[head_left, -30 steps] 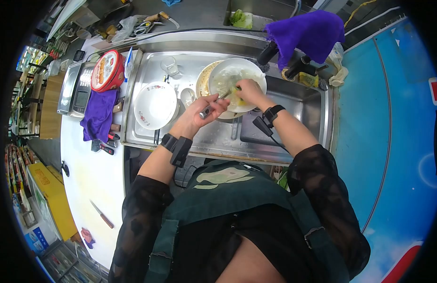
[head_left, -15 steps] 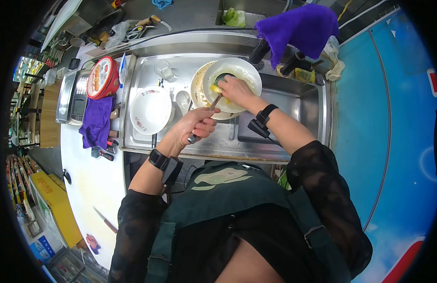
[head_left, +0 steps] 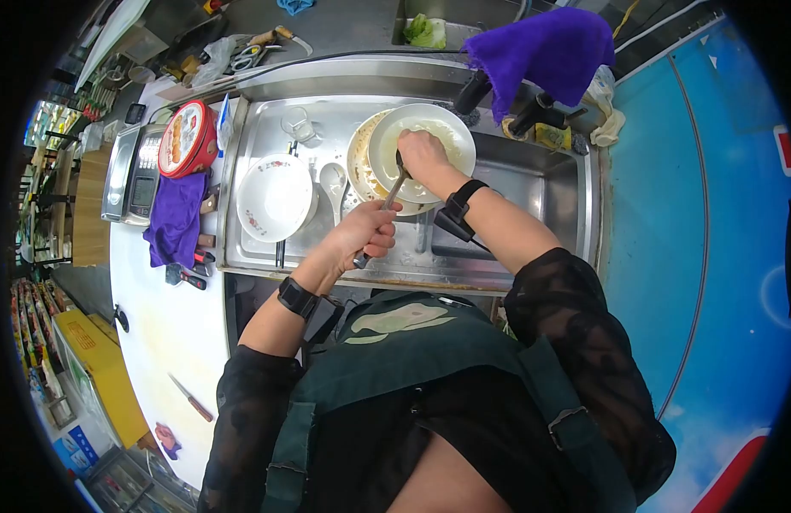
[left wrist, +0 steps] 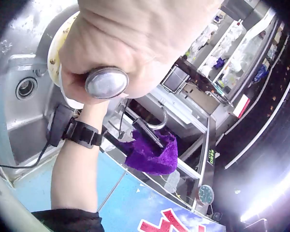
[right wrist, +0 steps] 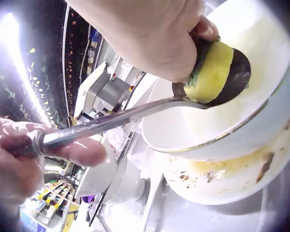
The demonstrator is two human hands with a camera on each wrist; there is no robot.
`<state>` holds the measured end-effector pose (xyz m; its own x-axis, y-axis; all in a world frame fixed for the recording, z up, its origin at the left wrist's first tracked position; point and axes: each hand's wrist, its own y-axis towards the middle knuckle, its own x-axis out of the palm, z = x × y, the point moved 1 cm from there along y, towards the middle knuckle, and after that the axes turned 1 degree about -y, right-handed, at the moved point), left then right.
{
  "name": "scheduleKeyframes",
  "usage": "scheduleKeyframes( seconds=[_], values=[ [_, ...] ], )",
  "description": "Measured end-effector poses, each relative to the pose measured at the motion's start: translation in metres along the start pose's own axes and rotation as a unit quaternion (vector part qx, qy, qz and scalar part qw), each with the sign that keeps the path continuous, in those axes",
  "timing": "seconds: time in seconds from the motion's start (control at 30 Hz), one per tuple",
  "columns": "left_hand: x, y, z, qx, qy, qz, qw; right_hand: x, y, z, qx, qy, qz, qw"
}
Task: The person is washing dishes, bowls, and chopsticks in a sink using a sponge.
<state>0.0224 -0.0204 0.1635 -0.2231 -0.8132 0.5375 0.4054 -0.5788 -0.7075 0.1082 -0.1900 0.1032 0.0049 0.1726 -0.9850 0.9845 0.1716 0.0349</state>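
My left hand (head_left: 361, 235) grips the handle of a metal ladle (right wrist: 111, 122). The ladle's dark bowl hangs over a white bowl (head_left: 459, 154). In the right wrist view my right hand (right wrist: 150, 38) pinches a yellow and green sponge (right wrist: 213, 72) and presses it into the ladle's bowl. From the head view the sponge is hidden beneath the right hand (head_left: 425, 161). Under the white bowl sits another bowl (right wrist: 222, 181) with brown and yellow residue. The round end of the ladle handle (left wrist: 106, 82) pokes out of the left fist in the left wrist view.
Left of the stacked bowls are a flowered bowl (head_left: 274, 197), a white spoon (head_left: 334, 181) and a glass (head_left: 298, 126) on the metal drainboard. A sink basin (head_left: 532, 197) lies right, below a purple cloth (head_left: 541, 60). A knife (head_left: 191, 397) lies on the white counter.
The left hand has moved down and left, tilting the ladle, then slightly right. The right hand has shifted left onto the ladle's bowl, and the yellow of the sponge no longer shows in the head view.
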Motion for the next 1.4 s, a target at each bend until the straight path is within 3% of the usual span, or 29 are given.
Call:
scheduleKeyframes(
  seconds=[0.13,0.2,0.33,0.43,0.57,0.63,0.67,0.73,0.87,0.97,1.03,1.23,1.4],
  values=[
    [0.002,0.005,-0.006,0.009,0.024,0.019,0.999,-0.002,-0.005,0.007,-0.005,0.009,-0.024,1.0],
    [0.003,0.004,-0.005,0.05,0.074,0.046,0.995,-0.001,-0.009,0.015,-0.003,0.021,-0.084,0.996],
    [-0.003,0.009,-0.008,0.043,0.107,0.057,0.992,-0.009,-0.013,0.027,-0.011,0.029,-0.122,0.992],
    [-0.005,0.015,-0.008,0.074,0.172,0.085,0.979,0.001,-0.016,0.033,-0.001,-0.02,-0.056,0.998],
    [-0.009,0.03,-0.012,0.07,0.206,0.112,0.97,0.023,-0.016,0.043,0.038,0.004,-0.095,0.995],
    [-0.009,0.032,-0.011,0.068,0.203,0.12,0.969,0.018,-0.016,0.046,0.062,0.181,-0.122,0.974],
    [-0.01,0.032,-0.011,0.065,0.186,0.111,0.974,0.017,-0.015,0.045,0.063,0.181,-0.123,0.974],
    [-0.006,0.03,-0.011,0.059,0.169,0.1,0.979,0.01,-0.014,0.036,0.073,0.294,-0.016,0.953],
    [0.002,0.02,-0.005,0.073,0.148,0.088,0.982,0.007,-0.012,0.021,0.08,0.376,0.032,0.922],
    [0.009,0.005,0.002,0.082,0.134,0.073,0.985,0.011,-0.012,0.023,0.064,0.36,0.019,0.93],
    [0.01,-0.001,0.0,0.08,0.134,0.064,0.986,0.01,-0.017,0.027,-0.016,0.215,0.057,0.975],
    [0.012,0.003,-0.006,0.077,0.113,0.078,0.988,0.007,-0.016,0.021,0.031,0.029,0.037,0.998],
    [0.001,-0.006,-0.007,0.077,0.166,0.1,0.978,0.01,-0.016,0.03,0.055,0.013,-0.022,0.998]
  ],
)
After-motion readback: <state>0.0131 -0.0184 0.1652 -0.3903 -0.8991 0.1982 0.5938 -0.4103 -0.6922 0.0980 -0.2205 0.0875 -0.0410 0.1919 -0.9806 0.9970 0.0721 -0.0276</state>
